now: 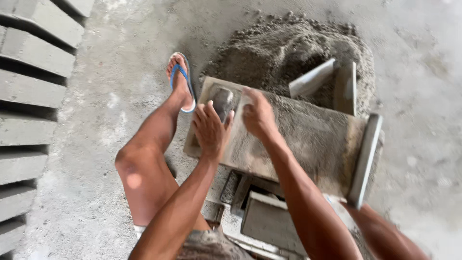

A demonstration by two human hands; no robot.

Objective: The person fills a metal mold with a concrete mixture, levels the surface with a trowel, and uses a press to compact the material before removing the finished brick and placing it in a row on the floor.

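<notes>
A flat grey board (313, 139) covered with a layer of damp sandy cement mix lies tilted across the middle of the frame, resting over a rectangular metal block mould (262, 216) that shows at the lower centre. Both hands are on the board's upper-left end. The left hand (211, 129) lies palm down with its fingers spread and slightly bent, pressing on the gritty surface just beside a dark hollow (222, 100) near the board's corner; it grips nothing. The right hand (257, 113) sits just to the right of it, fingers curled downward into the mix, and whether it has closed on anything underneath cannot be told. The two hands are nearly touching.

A narrow grey slat (365, 159) stands on edge along the board's right end. Behind the board, in the upper centre of the frame, is a heap of the same grey mix (284, 45), with two flat grey pieces (332, 82) stuck upright in it.

The person's bare left leg bends up through the centre left, its foot in a blue-strapped sandal (182, 79) planted on the concrete floor (110, 96) just left of the board's corner. Along the left edge of the frame, rows of finished grey concrete blocks (33, 86) lie side by side with dark gaps between them.
</notes>
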